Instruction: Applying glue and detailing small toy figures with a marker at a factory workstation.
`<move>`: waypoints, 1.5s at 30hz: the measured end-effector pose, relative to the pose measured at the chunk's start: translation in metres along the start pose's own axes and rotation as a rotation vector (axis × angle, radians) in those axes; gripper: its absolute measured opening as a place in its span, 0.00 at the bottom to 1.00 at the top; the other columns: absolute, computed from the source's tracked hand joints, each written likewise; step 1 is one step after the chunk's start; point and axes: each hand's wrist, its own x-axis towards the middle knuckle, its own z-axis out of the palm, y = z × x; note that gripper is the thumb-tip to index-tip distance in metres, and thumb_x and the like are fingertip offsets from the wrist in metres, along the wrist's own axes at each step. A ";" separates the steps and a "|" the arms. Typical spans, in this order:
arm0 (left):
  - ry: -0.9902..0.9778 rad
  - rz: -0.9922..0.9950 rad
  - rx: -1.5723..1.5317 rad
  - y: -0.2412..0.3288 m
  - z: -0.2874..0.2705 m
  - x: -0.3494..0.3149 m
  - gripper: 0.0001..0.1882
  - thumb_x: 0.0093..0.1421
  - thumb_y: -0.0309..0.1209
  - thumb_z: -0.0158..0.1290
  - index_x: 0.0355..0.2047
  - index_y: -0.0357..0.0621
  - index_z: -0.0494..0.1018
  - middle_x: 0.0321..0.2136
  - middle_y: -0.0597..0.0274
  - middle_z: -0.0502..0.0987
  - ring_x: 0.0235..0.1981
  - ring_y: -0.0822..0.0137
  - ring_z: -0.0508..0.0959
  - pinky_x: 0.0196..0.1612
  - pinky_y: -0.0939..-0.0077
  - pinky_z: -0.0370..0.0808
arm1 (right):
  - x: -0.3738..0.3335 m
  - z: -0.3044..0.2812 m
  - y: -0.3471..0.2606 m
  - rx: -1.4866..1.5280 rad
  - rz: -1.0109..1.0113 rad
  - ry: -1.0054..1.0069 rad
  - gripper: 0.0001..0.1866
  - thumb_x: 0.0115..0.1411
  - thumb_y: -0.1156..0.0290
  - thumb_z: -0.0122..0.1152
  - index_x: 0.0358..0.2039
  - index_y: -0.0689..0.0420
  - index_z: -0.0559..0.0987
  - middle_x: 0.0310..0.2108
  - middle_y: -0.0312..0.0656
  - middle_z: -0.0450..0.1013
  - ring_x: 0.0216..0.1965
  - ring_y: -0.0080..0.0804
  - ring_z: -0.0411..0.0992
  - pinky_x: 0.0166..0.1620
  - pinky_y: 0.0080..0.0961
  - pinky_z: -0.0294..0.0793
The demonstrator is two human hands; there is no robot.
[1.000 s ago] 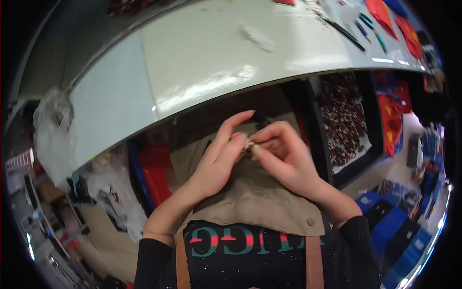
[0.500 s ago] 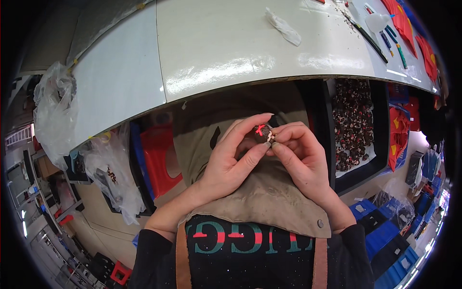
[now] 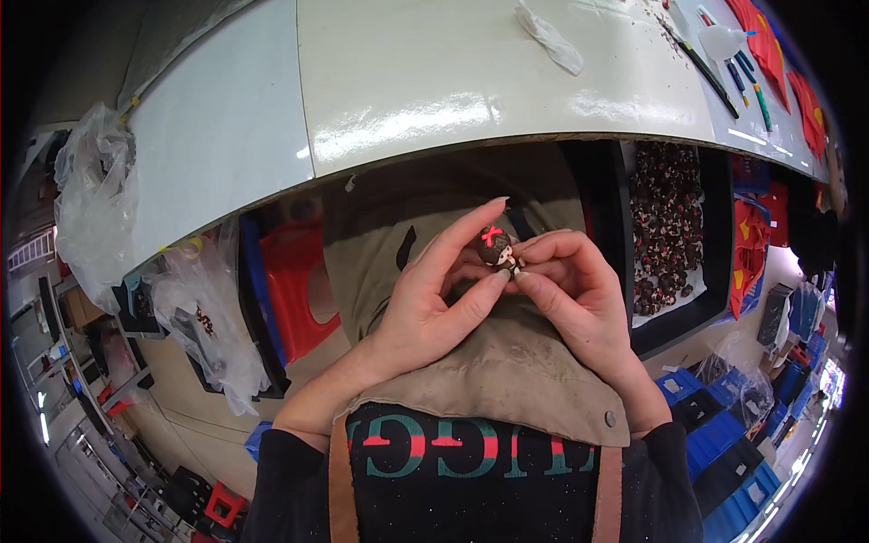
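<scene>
Left hand and right hand both grip the small figurine from either side, over the apron. Looks like fine fingerwork on its body; next move, I'd judge, calls for a light, steady pinch.

Your head camera is looking steeply down in wide fisheye fashion, taking in your hands close by and the worktop beyond.

Table edge blocks ahead; room, apparently, left of left hand.
</scene>
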 end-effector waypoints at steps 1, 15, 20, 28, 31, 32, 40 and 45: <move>-0.006 -0.018 0.020 0.000 -0.001 -0.001 0.30 0.60 0.20 0.44 0.62 0.43 0.48 0.49 0.58 0.65 0.50 0.69 0.67 0.53 0.73 0.67 | -0.001 0.001 0.000 0.001 0.004 0.002 0.10 0.58 0.84 0.49 0.41 0.63 0.66 0.44 0.44 0.66 0.45 0.27 0.70 0.48 0.24 0.73; -0.011 -0.050 0.133 -0.004 0.000 -0.001 0.31 0.56 0.20 0.46 0.61 0.42 0.53 0.42 0.61 0.68 0.41 0.74 0.71 0.45 0.79 0.68 | 0.003 -0.007 -0.014 -0.272 0.111 -0.011 0.11 0.56 0.82 0.55 0.40 0.65 0.69 0.35 0.41 0.73 0.34 0.23 0.74 0.40 0.17 0.74; 0.010 0.019 0.182 -0.007 0.000 -0.001 0.32 0.54 0.21 0.48 0.60 0.43 0.55 0.40 0.58 0.68 0.36 0.73 0.72 0.40 0.80 0.70 | 0.005 -0.010 -0.017 -0.360 0.102 -0.039 0.12 0.55 0.83 0.56 0.40 0.65 0.69 0.35 0.41 0.73 0.33 0.23 0.74 0.38 0.16 0.74; -0.020 0.082 0.307 -0.006 -0.002 0.000 0.32 0.54 0.21 0.48 0.61 0.43 0.54 0.36 0.58 0.68 0.33 0.70 0.71 0.38 0.79 0.70 | 0.007 -0.008 -0.018 -0.407 0.114 -0.034 0.14 0.54 0.83 0.58 0.41 0.64 0.68 0.35 0.42 0.72 0.33 0.22 0.74 0.39 0.17 0.74; -0.026 0.078 0.332 -0.004 -0.002 -0.001 0.32 0.54 0.22 0.47 0.61 0.42 0.54 0.36 0.57 0.68 0.32 0.69 0.70 0.38 0.78 0.70 | 0.007 -0.010 -0.015 -0.428 0.097 -0.041 0.16 0.53 0.82 0.59 0.42 0.64 0.68 0.35 0.42 0.72 0.33 0.22 0.73 0.39 0.17 0.73; -0.024 0.079 0.328 -0.003 -0.003 -0.001 0.32 0.54 0.22 0.47 0.61 0.42 0.54 0.36 0.57 0.68 0.32 0.69 0.70 0.38 0.78 0.70 | 0.007 -0.010 -0.014 -0.460 0.065 -0.040 0.15 0.53 0.82 0.59 0.42 0.64 0.69 0.34 0.42 0.73 0.33 0.22 0.74 0.38 0.17 0.73; -0.049 0.049 0.327 -0.006 -0.003 -0.001 0.32 0.54 0.23 0.47 0.60 0.40 0.53 0.37 0.56 0.68 0.32 0.69 0.70 0.37 0.78 0.70 | 0.014 -0.013 -0.024 -0.636 0.038 -0.162 0.21 0.50 0.83 0.60 0.46 0.65 0.69 0.33 0.40 0.73 0.31 0.19 0.72 0.38 0.15 0.71; -0.037 0.057 0.369 -0.006 -0.002 -0.002 0.32 0.54 0.24 0.48 0.60 0.38 0.53 0.38 0.56 0.68 0.33 0.70 0.70 0.34 0.79 0.70 | 0.018 -0.015 -0.027 -0.689 0.050 -0.209 0.22 0.49 0.83 0.60 0.46 0.65 0.70 0.32 0.38 0.73 0.30 0.18 0.72 0.36 0.15 0.71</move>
